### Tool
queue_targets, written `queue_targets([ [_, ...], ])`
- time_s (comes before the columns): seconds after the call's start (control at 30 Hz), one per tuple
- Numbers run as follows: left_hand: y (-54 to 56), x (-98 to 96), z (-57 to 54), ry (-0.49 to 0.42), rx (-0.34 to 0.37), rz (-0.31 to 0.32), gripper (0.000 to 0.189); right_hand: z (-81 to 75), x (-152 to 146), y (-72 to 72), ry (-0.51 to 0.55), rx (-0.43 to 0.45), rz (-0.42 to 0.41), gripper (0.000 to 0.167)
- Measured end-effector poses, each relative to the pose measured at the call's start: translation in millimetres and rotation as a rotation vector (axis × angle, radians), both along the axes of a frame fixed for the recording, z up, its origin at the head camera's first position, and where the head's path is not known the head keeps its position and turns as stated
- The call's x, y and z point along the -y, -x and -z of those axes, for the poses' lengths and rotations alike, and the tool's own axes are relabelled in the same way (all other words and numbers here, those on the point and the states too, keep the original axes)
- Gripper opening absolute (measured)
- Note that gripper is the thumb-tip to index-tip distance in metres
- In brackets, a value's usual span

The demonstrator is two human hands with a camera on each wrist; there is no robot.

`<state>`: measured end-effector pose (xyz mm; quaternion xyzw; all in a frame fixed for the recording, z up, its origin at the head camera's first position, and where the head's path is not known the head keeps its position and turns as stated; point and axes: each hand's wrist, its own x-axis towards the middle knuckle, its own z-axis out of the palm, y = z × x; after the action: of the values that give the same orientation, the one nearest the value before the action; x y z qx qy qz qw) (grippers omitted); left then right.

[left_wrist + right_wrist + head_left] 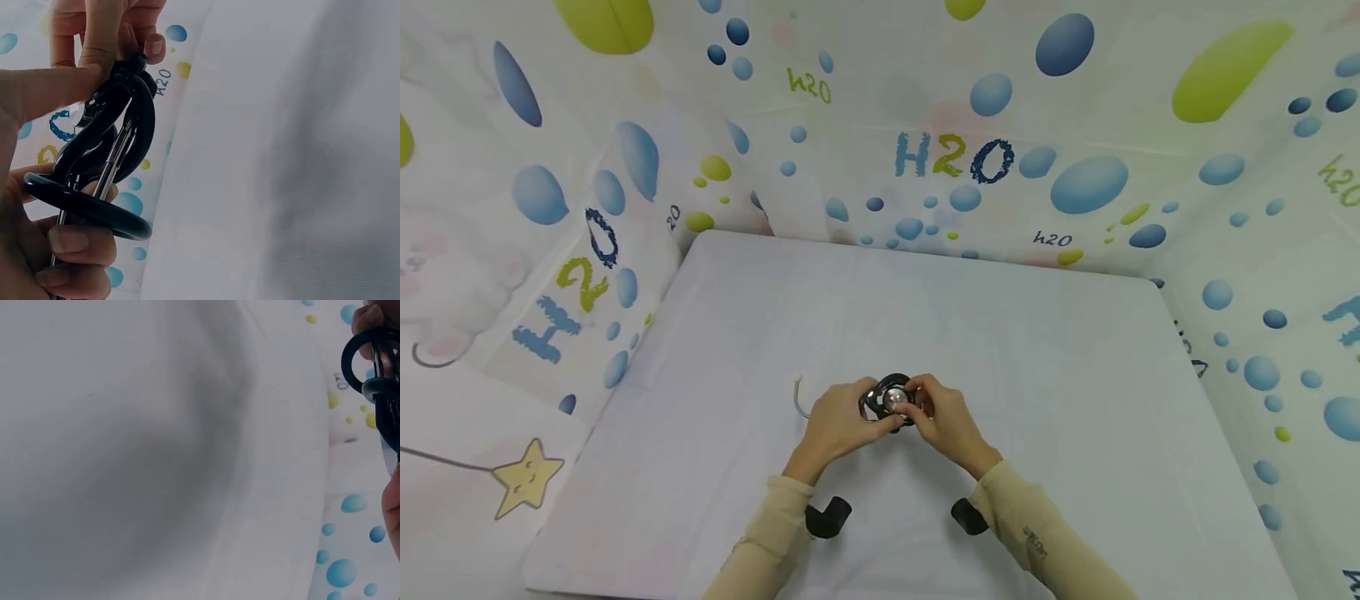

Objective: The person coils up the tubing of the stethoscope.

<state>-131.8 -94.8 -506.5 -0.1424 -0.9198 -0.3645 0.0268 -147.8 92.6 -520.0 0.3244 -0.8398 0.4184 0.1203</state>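
A stethoscope with looped black tubing is held up between both hands over the table. My left hand grips the bundle from the left, its fingers curled round the metal ear tubes and a loop of tubing. One thin curved ear tube sticks out beyond that hand on the left. From the right, my right hand pinches the bundle at the round silver chest piece with thumb and fingers. Only part of the black loop shows at the edge of the right wrist view.
The white-covered table spreads around the hands. Behind it and at both sides hangs a patterned sheet with blue and green drops. Black wrist devices sit at both sleeves.
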Motion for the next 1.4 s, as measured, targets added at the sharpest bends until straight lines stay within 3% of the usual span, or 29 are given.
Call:
queue_targets([
  [0.13,-0.9,0.0,-1.4,0.002,-0.034,-0.017,0.042,-4.3,4.1,-4.6,0.071,0.085,0.041,0.023],
  [0.4,0.1,0.5,-2.7,-0.028,-0.056,-0.042,0.037,-9.4,16.0,-16.5,0.302,0.388,0.205,0.022],
  [0.5,0.7,1.5,-0.9,-0.064,-0.026,-0.036,0.036,-11.7,17.4,-17.1,0.401,0.531,0.196,0.030],
  [0.7,1.6,0.9,2.8,-0.128,0.018,-0.049,0.036,-12.3,15.7,-7.1,0.600,0.921,0.236,0.056],
  [0.8,1.4,-0.6,2.8,-0.140,0.034,-0.040,0.036,-8.6,13.6,-4.4,0.659,0.997,0.238,0.050],
  [0.97,0.1,-2.9,1.0,-0.156,0.055,-0.046,0.036,-7.6,11.3,-1.7,0.646,1.018,0.235,0.041],
  [1.07,1.2,-4.3,-1.3,-0.179,0.045,-0.051,0.036,-9.5,11.4,2.6,0.589,0.970,0.265,0.037],
  [1.17,1.2,-4.2,-2.6,-0.196,0.035,-0.047,0.035,-8.6,13.5,3.1,0.497,0.849,0.302,0.035],
  [1.27,-0.2,-4.0,-1.0,-0.201,0.041,-0.037,0.040,-4.4,16.2,-0.8,0.404,0.670,0.333,0.035],
  [1.4,-1.6,-6.8,0.3,-0.153,0.060,-0.045,0.055,0.5,18.3,-3.4,0.379,0.510,0.372,0.036],
])
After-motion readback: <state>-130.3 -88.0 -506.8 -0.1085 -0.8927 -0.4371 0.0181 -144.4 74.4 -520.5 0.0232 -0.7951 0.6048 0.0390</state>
